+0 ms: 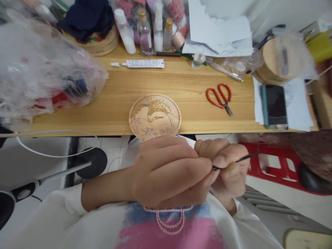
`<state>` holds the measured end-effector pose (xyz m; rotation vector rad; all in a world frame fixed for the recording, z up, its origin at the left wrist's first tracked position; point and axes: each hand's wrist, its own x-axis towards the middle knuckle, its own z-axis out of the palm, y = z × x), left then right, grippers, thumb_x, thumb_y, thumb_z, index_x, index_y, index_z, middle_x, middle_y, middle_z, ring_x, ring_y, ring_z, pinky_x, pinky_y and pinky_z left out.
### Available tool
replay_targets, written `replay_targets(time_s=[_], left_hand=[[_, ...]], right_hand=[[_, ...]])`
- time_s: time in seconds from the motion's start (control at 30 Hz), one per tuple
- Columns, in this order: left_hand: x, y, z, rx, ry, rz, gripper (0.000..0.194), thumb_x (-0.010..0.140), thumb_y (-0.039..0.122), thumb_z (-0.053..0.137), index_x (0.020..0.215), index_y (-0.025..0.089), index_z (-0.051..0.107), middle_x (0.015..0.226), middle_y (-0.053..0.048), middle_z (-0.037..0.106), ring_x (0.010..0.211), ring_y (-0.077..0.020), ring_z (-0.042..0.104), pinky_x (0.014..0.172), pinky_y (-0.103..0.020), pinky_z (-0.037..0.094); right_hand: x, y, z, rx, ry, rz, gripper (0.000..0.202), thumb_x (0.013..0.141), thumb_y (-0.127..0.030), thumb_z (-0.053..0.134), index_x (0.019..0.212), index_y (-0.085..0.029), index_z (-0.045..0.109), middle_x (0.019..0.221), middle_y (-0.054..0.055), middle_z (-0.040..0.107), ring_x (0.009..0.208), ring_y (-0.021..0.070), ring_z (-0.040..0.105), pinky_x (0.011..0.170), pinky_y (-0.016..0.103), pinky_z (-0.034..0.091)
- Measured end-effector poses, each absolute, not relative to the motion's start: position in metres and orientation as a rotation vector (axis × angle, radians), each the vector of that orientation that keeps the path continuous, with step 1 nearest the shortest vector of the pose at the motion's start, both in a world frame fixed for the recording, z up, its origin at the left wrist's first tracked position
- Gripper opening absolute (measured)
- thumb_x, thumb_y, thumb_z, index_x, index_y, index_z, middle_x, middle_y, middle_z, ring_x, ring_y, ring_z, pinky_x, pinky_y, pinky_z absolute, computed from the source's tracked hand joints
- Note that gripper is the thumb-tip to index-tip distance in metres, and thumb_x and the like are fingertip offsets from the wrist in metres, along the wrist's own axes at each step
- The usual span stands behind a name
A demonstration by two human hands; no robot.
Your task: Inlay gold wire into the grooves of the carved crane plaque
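Observation:
My left hand point(173, 169) is closed in a pinch, its fingertips meeting those of my right hand point(225, 166) above my lap. Between them runs a thin dark strand point(246, 157), whose free end sticks out to the right past my right hand. Whether it is thread or something stiffer is unclear. Just beyond my left hand, a round tan disc point(158, 116) overhangs the table's front edge, bearing a crane partly worked in gold and outlined waves. A fine thread hangs from the disc's left side.
Red-handled snips point(220, 98) lie right of the disc. Behind it are a white glue tube point(145, 63), small bottles point(144, 33), pens and papers point(220, 31). A plastic bag point(52, 69) fills the left, a phone point(275, 105) the right. A red stool point(277, 166) stands below.

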<state>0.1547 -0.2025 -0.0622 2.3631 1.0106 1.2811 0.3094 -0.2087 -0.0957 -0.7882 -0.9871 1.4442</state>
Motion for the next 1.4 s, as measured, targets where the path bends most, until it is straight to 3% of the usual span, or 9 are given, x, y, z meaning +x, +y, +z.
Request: replay_targets(time_s=[0.1,0.3,0.47,0.67,0.77,0.93,1.13,1.4], left_hand=[[0.151,-0.200,-0.060,2.326,0.929,1.242,0.012,0.095,0.020,0.056,0.083,0.022,0.059,0.068,0.002,0.068,0.061,-0.0101,0.063,0.063,-0.023,0.059],[0.152,-0.202,-0.055,2.198,1.022,1.114,0.007,0.097,0.026,0.058,0.090,0.023,0.060,0.077,0.003,0.071,0.067,-0.0094,0.067,0.066,-0.022,0.059],[0.155,-0.203,-0.055,2.167,1.050,1.210,0.022,0.091,0.041,0.068,0.092,0.020,0.061,0.077,0.002,0.070,0.070,-0.0081,0.066,0.070,-0.017,0.057],[0.152,-0.204,-0.056,2.290,1.029,1.112,0.006,0.095,0.023,0.060,0.095,0.018,0.063,0.080,0.000,0.072,0.072,-0.0095,0.067,0.071,-0.019,0.058],[0.151,-0.205,-0.058,2.318,1.039,1.112,0.007,0.095,0.016,0.057,0.099,0.019,0.063,0.088,0.000,0.074,0.078,-0.0092,0.067,0.076,-0.021,0.059],[0.153,-0.204,-0.063,2.314,1.032,1.135,0.013,0.094,0.011,0.056,0.104,0.017,0.064,0.091,-0.001,0.074,0.083,-0.0090,0.068,0.082,-0.020,0.059],[0.151,-0.202,-0.063,2.350,1.127,1.065,0.017,0.096,0.016,0.056,0.111,0.021,0.063,0.094,0.001,0.074,0.083,-0.0100,0.070,0.079,-0.021,0.061],[0.152,-0.200,-0.064,2.357,1.129,1.060,0.020,0.097,0.011,0.052,0.113,0.018,0.061,0.102,-0.002,0.075,0.093,-0.0106,0.070,0.089,-0.021,0.059]], right_hand=[[0.309,-0.209,-0.097,-0.674,-1.128,1.249,0.013,0.093,-0.038,0.063,0.094,-0.036,0.076,0.059,-0.003,0.064,0.047,0.0130,0.054,0.052,0.032,0.050],[0.303,-0.208,-0.101,-0.749,-1.034,1.214,0.011,0.091,-0.042,0.064,0.090,-0.037,0.075,0.065,-0.002,0.063,0.052,0.0130,0.057,0.055,0.031,0.054],[0.298,-0.204,-0.106,-0.558,-0.884,1.457,0.017,0.095,-0.040,0.059,0.090,-0.033,0.073,0.058,-0.007,0.055,0.033,0.0047,0.037,0.041,0.022,0.045],[0.299,-0.196,-0.107,-0.474,-0.707,1.641,0.017,0.091,-0.039,0.064,0.083,-0.030,0.074,0.056,-0.008,0.050,0.035,0.0037,0.030,0.034,0.016,0.034],[0.299,-0.193,-0.107,-0.477,-0.640,1.685,0.015,0.089,-0.039,0.068,0.079,-0.029,0.073,0.053,-0.009,0.045,0.035,0.0036,0.025,0.032,0.016,0.028],[0.300,-0.192,-0.109,-0.514,-0.573,1.725,0.014,0.086,-0.039,0.071,0.077,-0.029,0.073,0.055,-0.010,0.045,0.034,0.0026,0.022,0.035,0.015,0.032],[0.303,-0.191,-0.106,-0.610,-0.491,1.726,0.016,0.081,-0.040,0.077,0.071,-0.028,0.073,0.049,-0.009,0.043,0.034,0.0042,0.025,0.037,0.016,0.036],[0.302,-0.187,-0.109,-0.611,-0.466,1.740,0.014,0.077,-0.038,0.081,0.072,-0.025,0.077,0.052,-0.009,0.058,0.035,-0.0003,0.033,0.044,0.012,0.042]])
